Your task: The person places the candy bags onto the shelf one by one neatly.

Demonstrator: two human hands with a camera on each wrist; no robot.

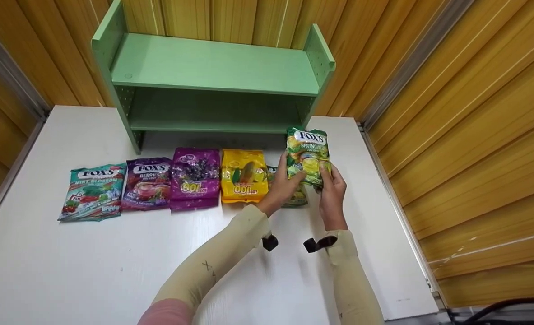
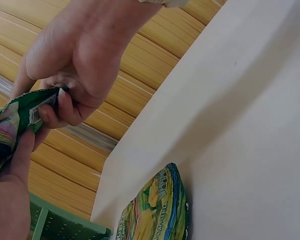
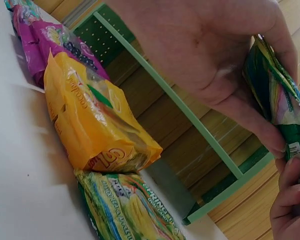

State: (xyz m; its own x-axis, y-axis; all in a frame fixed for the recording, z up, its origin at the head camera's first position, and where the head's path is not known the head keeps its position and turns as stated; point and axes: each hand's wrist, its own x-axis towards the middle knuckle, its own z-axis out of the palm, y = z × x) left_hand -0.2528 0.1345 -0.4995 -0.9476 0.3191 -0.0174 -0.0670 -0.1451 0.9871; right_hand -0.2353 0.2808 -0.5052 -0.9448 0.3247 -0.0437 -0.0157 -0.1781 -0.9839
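Both hands hold a green Fox's candy bag [image 1: 308,151] above the table, its front facing up toward the head camera. My left hand [image 1: 283,186] grips the lower left side, thumb over the front. On the lower right side, my right hand [image 1: 332,195] pinches the bag between thumb and fingers. A second green candy bag [image 1: 297,198] lies on the table beneath, partly hidden by the left hand; the left wrist view shows this green bag [image 2: 155,212] apart from the hands. Left of it stands a yellow candy bag [image 1: 244,174].
A purple candy bag [image 1: 195,180], a dark purple Fox's Berries bag [image 1: 147,185] and a teal Fox's Mint Blossom bag [image 1: 94,193] continue the row leftward on the white table [image 1: 127,271]. Behind the row stands a green two-tier shelf [image 1: 212,65], against wood-panelled walls.
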